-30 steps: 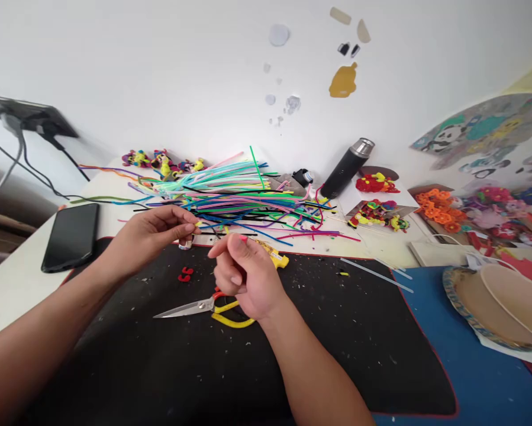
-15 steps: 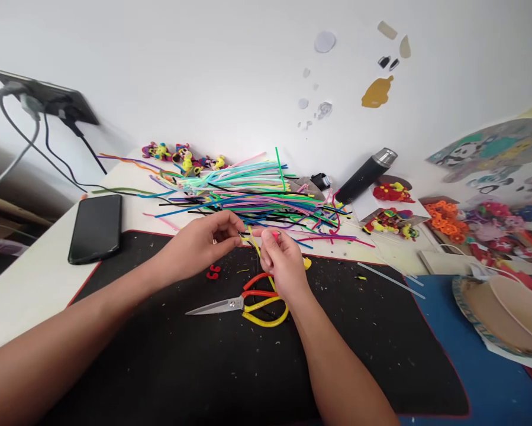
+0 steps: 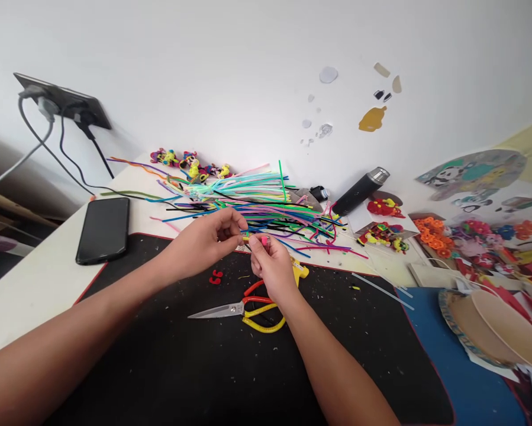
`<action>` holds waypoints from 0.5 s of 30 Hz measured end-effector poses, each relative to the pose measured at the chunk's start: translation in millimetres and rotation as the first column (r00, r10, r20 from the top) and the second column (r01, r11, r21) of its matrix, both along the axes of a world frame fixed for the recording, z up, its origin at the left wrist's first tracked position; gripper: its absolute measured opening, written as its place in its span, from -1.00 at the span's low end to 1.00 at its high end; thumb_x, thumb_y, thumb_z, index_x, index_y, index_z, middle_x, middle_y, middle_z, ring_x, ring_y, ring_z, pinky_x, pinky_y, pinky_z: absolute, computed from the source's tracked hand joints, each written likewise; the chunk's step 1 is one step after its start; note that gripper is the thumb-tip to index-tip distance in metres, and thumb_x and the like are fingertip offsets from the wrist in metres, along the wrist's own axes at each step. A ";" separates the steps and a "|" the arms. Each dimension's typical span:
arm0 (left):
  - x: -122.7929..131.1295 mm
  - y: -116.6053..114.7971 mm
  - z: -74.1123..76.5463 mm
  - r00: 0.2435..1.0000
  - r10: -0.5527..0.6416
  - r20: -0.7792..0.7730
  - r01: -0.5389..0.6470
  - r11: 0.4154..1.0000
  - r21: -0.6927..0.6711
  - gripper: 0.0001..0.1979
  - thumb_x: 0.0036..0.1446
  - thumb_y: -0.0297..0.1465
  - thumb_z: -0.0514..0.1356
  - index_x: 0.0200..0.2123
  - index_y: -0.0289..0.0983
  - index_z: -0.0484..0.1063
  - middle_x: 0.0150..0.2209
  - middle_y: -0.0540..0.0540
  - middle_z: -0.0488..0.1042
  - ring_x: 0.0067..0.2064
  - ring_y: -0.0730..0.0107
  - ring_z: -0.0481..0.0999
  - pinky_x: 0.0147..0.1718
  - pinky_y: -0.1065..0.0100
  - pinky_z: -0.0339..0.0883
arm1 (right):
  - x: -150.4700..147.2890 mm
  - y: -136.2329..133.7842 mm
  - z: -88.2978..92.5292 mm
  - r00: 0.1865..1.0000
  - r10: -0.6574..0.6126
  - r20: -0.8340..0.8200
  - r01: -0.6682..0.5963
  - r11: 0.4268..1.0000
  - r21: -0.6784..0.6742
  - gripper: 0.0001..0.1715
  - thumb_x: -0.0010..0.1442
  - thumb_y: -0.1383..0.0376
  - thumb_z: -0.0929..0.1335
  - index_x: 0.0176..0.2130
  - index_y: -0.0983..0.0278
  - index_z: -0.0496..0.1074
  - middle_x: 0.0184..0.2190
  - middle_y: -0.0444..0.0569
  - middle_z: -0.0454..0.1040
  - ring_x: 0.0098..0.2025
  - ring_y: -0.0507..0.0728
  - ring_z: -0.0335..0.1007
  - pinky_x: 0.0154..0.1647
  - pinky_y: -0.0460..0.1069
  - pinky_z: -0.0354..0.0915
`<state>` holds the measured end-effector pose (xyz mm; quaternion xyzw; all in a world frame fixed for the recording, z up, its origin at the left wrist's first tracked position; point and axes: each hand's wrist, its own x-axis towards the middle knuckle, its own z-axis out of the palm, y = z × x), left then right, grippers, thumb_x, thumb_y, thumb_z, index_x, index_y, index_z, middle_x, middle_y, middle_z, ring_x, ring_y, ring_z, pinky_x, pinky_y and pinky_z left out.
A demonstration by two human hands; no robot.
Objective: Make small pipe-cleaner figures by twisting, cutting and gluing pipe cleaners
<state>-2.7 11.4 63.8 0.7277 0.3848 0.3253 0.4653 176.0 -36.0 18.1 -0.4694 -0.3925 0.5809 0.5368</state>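
In the head view, my left hand (image 3: pixel 206 242) and my right hand (image 3: pixel 272 266) meet above the far part of the black mat, fingertips nearly touching. Both are closed in a pinch on a small yellow and black pipe cleaner (image 3: pixel 247 240), mostly hidden by the fingers. A bit of pink (image 3: pixel 264 241) shows at my right thumb and fingers. Below the hands lie scissors (image 3: pixel 221 310) with red and yellow handles, blades pointing left. Two curled red pieces (image 3: pixel 215 276) rest left of them. A yellow glue gun (image 3: pixel 299 271) is partly hidden behind my right hand.
A heap of coloured pipe cleaners (image 3: pixel 239 192) lies against the wall, with small figures (image 3: pixel 190 165) behind it. To the left is a phone (image 3: pixel 103 231). A black flask (image 3: pixel 361 192) leans at the back right. Clear sticks (image 3: pixel 383 290) and a round basket (image 3: pixel 458 328) are on the right.
The hands have come closer together. The yellow strand that slanted between them no longer shows there. The camera view has shifted slightly, uncovering more of the glue gun.
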 end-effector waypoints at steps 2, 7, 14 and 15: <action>1.9 1.3 1.5 1.000 -0.002 0.014 0.002 1.000 -0.012 -0.81 0.22 -0.25 0.24 -0.16 -0.20 0.40 -0.41 0.06 0.47 -0.38 0.35 0.49 -0.37 0.36 0.35 | 1.0 2.8 5.1 1.000 0.018 0.014 -0.018 1.000 0.017 -0.49 0.15 -0.11 0.54 -0.27 0.23 0.44 -0.65 -0.35 0.13 -0.65 -0.06 -0.06 -0.64 -0.12 -0.08; 3.1 4.0 -6.0 1.000 0.007 0.009 -0.006 1.000 -0.025 -0.80 0.23 -0.26 0.26 -0.14 -0.20 0.40 -0.41 0.07 0.46 -0.38 0.35 0.47 -0.37 0.36 0.33 | 3.7 5.5 2.0 1.000 0.008 0.026 -0.010 0.998 0.056 -0.51 0.18 -0.10 0.53 -0.26 0.23 0.46 -0.64 -0.34 0.14 -0.64 -0.06 -0.04 -0.63 -0.11 -0.08; 13.0 1.6 -14.4 0.999 -0.048 0.016 0.049 0.994 -0.095 -0.76 0.26 -0.19 0.30 -0.13 -0.21 0.44 -0.40 0.05 0.50 -0.35 0.36 0.51 -0.35 0.37 0.34 | 15.8 -2.8 -14.8 0.992 0.001 0.126 -0.011 0.997 0.082 -0.57 0.22 -0.06 0.52 -0.28 0.21 0.45 -0.61 -0.32 0.12 -0.61 -0.04 -0.06 -0.61 -0.09 -0.07; 14.7 1.0 -13.7 0.998 -0.054 0.012 0.055 0.993 -0.102 -0.73 0.26 -0.16 0.30 -0.13 -0.22 0.45 -0.40 0.04 0.51 -0.35 0.35 0.51 -0.34 0.37 0.35 | 18.3 -3.4 -14.7 0.990 -0.009 0.141 -0.005 0.996 0.092 -0.58 0.22 -0.06 0.51 -0.28 0.21 0.46 -0.61 -0.32 0.13 -0.61 -0.03 -0.06 -0.60 -0.09 -0.06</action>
